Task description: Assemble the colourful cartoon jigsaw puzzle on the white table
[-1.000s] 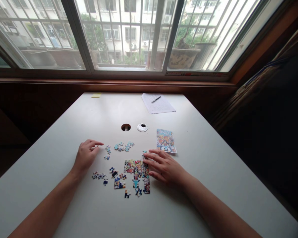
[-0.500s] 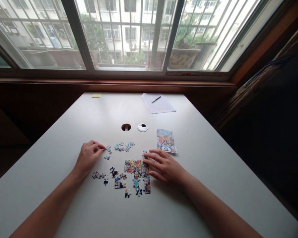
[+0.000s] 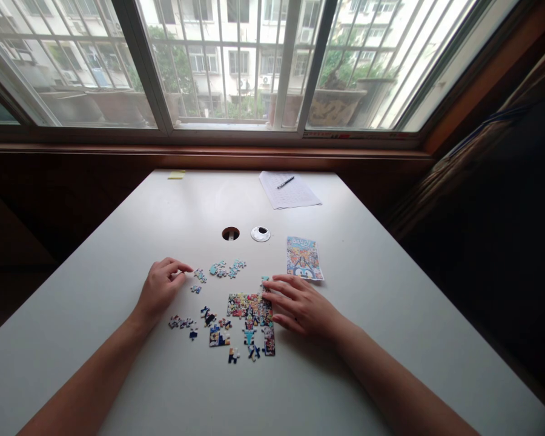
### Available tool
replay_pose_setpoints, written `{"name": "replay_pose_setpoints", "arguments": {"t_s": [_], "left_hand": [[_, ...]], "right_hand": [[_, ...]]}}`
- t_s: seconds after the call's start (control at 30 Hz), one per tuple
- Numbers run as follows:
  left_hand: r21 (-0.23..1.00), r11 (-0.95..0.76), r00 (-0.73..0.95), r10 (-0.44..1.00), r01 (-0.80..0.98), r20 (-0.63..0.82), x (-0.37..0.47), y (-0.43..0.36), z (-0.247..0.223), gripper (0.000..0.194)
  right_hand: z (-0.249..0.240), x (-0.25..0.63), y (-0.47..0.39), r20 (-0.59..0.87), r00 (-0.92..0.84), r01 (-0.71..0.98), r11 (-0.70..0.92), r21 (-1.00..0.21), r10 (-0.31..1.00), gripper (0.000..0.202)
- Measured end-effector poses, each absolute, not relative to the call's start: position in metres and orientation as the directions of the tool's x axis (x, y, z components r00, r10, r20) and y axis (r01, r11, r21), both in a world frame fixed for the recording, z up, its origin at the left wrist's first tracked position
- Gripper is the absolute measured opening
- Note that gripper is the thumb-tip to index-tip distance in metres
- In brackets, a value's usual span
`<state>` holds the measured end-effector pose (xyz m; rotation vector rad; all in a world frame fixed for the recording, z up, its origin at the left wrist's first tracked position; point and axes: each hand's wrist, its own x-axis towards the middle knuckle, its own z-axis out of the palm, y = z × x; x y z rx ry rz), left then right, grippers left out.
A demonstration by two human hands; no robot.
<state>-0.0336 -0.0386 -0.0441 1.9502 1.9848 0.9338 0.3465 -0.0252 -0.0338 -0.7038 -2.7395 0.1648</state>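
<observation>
My left hand [image 3: 162, 284] rests on the white table, its index finger stretched toward a small group of light puzzle pieces [image 3: 200, 275], with nothing seen in it. My right hand [image 3: 302, 306] lies with spread fingers at the upper right edge of the partly joined puzzle [image 3: 249, 304], its fingertips on or beside the pieces. Light-blue pieces [image 3: 218, 269] lie above the joined part. Dark and mixed loose pieces [image 3: 181, 322] are to the left, near a small joined corner section [image 3: 219, 336]. Just beyond my right hand is a picture card [image 3: 303, 257].
On the white table [image 3: 186, 212] are a round hole [image 3: 231, 234], a metal ring cover [image 3: 260, 234], paper sheets [image 3: 290, 192] with a pen [image 3: 286, 182] on top, and a yellow note [image 3: 176, 175]. A barred window stands behind the far edge.
The thumb and index finger of my left hand have parted slightly at the light pieces. My right hand has hardly moved.
</observation>
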Motion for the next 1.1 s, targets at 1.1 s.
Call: {"name": "replay_pose_setpoints", "arguments": {"t_s": [1.1], "left_hand": [[0.616, -0.143, 0.074, 0.988, 0.775, 0.136, -0.031, -0.041, -0.032, 0.022]], "right_hand": [[-0.034, 0.347, -0.025, 0.269, -0.832, 0.441, 0.872, -0.211, 0.485, 0.046]]}}
